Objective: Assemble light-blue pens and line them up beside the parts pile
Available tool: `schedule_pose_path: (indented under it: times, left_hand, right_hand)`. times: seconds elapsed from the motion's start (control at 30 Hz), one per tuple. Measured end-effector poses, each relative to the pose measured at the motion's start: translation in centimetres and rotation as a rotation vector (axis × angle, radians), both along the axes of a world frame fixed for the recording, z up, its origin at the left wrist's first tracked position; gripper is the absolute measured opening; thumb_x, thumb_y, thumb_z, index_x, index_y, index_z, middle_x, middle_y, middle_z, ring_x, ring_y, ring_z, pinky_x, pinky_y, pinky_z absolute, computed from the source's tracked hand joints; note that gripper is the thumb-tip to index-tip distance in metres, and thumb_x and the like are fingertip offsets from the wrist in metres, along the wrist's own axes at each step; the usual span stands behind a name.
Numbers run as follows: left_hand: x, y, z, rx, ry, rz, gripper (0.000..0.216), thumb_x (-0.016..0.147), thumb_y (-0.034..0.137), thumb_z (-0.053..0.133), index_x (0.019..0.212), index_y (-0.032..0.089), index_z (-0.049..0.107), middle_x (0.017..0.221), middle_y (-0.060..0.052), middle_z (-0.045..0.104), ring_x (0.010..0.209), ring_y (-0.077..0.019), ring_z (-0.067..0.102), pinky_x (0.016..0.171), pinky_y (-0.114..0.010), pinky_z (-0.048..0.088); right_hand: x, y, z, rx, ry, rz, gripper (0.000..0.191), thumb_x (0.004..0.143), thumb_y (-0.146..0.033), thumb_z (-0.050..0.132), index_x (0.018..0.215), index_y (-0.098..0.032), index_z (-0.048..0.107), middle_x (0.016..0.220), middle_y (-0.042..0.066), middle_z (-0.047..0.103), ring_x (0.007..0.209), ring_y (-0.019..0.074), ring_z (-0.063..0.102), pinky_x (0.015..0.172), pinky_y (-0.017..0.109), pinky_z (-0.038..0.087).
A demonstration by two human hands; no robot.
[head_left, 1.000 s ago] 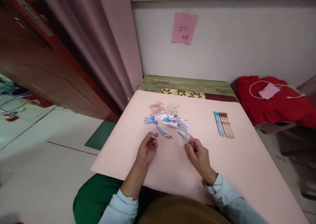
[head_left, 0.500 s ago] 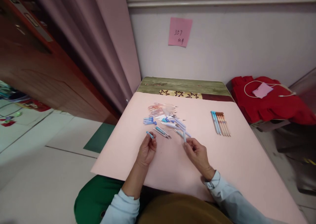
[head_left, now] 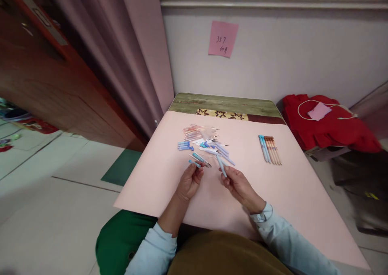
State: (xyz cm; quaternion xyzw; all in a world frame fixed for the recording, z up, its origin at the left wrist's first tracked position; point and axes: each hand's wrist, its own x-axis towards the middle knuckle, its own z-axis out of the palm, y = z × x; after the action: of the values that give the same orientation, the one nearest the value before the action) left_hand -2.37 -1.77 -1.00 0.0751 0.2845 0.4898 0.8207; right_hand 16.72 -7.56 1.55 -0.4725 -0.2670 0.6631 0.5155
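My left hand (head_left: 190, 182) pinches a short blue pen cap piece (head_left: 194, 163) between thumb and fingers. In my right hand (head_left: 239, 184) is a light blue pen barrel (head_left: 221, 166), tilted with its upper end leaning left. The two pieces are apart, held just above the table's pink cover (head_left: 212, 202). Beyond the hands lies a loose pile of pen parts: pinkish clear barrels (head_left: 194, 133), thin refills (head_left: 206, 160), small blue pieces (head_left: 207, 144) and pale violet barrels (head_left: 222, 149). Several blue cap pieces (head_left: 184, 146) lie together at the pile's left.
A neat row of blue pens (head_left: 264, 149) and brown-topped pens (head_left: 273, 150) lies on the right of the table. Past the table's right edge is a red cloth (head_left: 330, 133) with a white cable. A pink note (head_left: 223, 39) is on the wall; a wooden door (head_left: 75, 101) stands left.
My left hand with the cap piece has moved right, toward the barrel. My right hand has shifted slightly left, and the barrel now tilts more to the left.
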Motion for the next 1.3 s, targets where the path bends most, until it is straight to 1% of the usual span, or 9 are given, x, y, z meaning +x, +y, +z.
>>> schedule_pose_path:
  times: [0.13, 0.27, 0.33, 0.5, 0.73, 0.87, 1.0, 1.13, 1.3]
  left_hand:
    - [0.1, -0.1, 0.0, 0.036, 0.017, -0.03, 0.011, 0.087, 0.018, 0.064, 0.091, 0.009, 0.068, 0.1, -0.012, 0.073, 0.065, -0.0087, 0.068, 0.058, -0.016, 0.059]
    - [0.1, -0.4, 0.1, 0.11, 0.004, -0.098, 0.017, 0.083, 0.022, 0.069, 0.094, 0.009, 0.069, 0.118, -0.013, 0.068, 0.063, -0.0061, 0.063, 0.051, -0.014, 0.054]
    - [0.1, -0.6, 0.0, 0.14, 0.016, -0.135, 0.02, 0.083, 0.023, 0.069, 0.096, 0.008, 0.07, 0.111, -0.013, 0.069, 0.061, -0.0047, 0.06, 0.052, -0.014, 0.052]
    - [0.1, -0.9, -0.1, 0.208, 0.057, -0.177, 0.026, 0.081, 0.03, 0.072, 0.094, 0.008, 0.071, 0.068, -0.006, 0.066, 0.062, -0.0101, 0.06, 0.054, -0.017, 0.049]
    - [0.0, -0.9, -0.2, 0.188, 0.061, -0.161, 0.029, 0.077, 0.031, 0.075, 0.092, 0.007, 0.07, 0.064, -0.005, 0.063, 0.061, -0.011, 0.06, 0.051, -0.016, 0.046]
    - [-0.2, -0.6, 0.0, 0.114, -0.035, -0.026, 0.018, 0.08, 0.026, 0.072, 0.089, 0.01, 0.07, 0.089, -0.01, 0.071, 0.056, -0.0051, 0.054, 0.047, -0.014, 0.042]
    - [-0.3, -0.5, 0.4, 0.073, -0.082, 0.056, 0.014, 0.085, 0.025, 0.068, 0.085, 0.011, 0.068, 0.096, -0.012, 0.072, 0.055, -0.0045, 0.052, 0.045, -0.014, 0.04]
    - [-0.2, -0.4, 0.5, 0.083, -0.079, 0.053, 0.014, 0.085, 0.026, 0.067, 0.084, 0.012, 0.067, 0.094, -0.011, 0.072, 0.055, -0.0051, 0.051, 0.045, -0.015, 0.039]
    - [-0.2, -0.4, 0.2, 0.086, -0.072, 0.032, 0.015, 0.085, 0.026, 0.068, 0.085, 0.012, 0.068, 0.093, -0.011, 0.072, 0.055, -0.006, 0.051, 0.045, -0.017, 0.04]
  right_hand:
    - [-1.0, 0.4, 0.4, -0.108, 0.118, 0.082, 0.04, 0.077, -0.05, 0.073, 0.095, -0.015, 0.069, 0.067, 0.0, 0.057, 0.051, 0.0061, 0.044, 0.047, 0.019, 0.036]
    - [-2.0, 0.9, 0.8, -0.122, 0.109, 0.106, 0.04, 0.074, -0.049, 0.076, 0.093, -0.014, 0.069, 0.064, -0.001, 0.058, 0.049, 0.0055, 0.041, 0.045, 0.019, 0.033]
    - [-2.7, 1.1, 0.9, -0.122, 0.107, 0.104, 0.039, 0.071, -0.049, 0.078, 0.086, -0.014, 0.068, 0.064, -0.001, 0.059, 0.048, 0.0052, 0.04, 0.043, 0.018, 0.029]
    - [-4.2, 1.5, 1.1, -0.056, 0.043, 0.114, 0.039, 0.072, -0.052, 0.076, 0.077, -0.015, 0.066, 0.072, 0.002, 0.066, 0.048, 0.0045, 0.041, 0.04, 0.018, 0.023]
    - [-4.2, 1.9, 1.1, -0.037, -0.078, 0.174, 0.045, 0.074, -0.06, 0.07, 0.075, -0.015, 0.064, 0.071, 0.003, 0.067, 0.048, 0.0059, 0.046, 0.041, 0.018, 0.028]
    - [-2.6, 2.9, 0.5, 0.056, -0.397, 0.082, 0.042, 0.076, -0.058, 0.066, 0.078, -0.016, 0.064, 0.067, 0.003, 0.066, 0.051, 0.0095, 0.051, 0.046, 0.02, 0.034]
    - [-0.8, 4.0, 0.0, 0.267, -1.058, -0.033, 0.02, 0.08, -0.038, 0.06, 0.074, -0.019, 0.066, 0.064, 0.0, 0.064, 0.056, 0.0129, 0.053, 0.056, 0.024, 0.037]
    - [-1.5, 5.0, 0.2, 0.368, -1.419, 0.096, 0.017, 0.082, -0.023, 0.053, 0.073, -0.02, 0.067, 0.072, 0.002, 0.068, 0.064, 0.0137, 0.057, 0.06, 0.024, 0.035]
    - [-3.5, 6.4, 0.6, 0.332, -1.676, 0.264, 0.017, 0.086, -0.022, 0.053, 0.083, -0.017, 0.069, 0.086, 0.009, 0.071, 0.076, 0.0175, 0.062, 0.064, 0.025, 0.037]
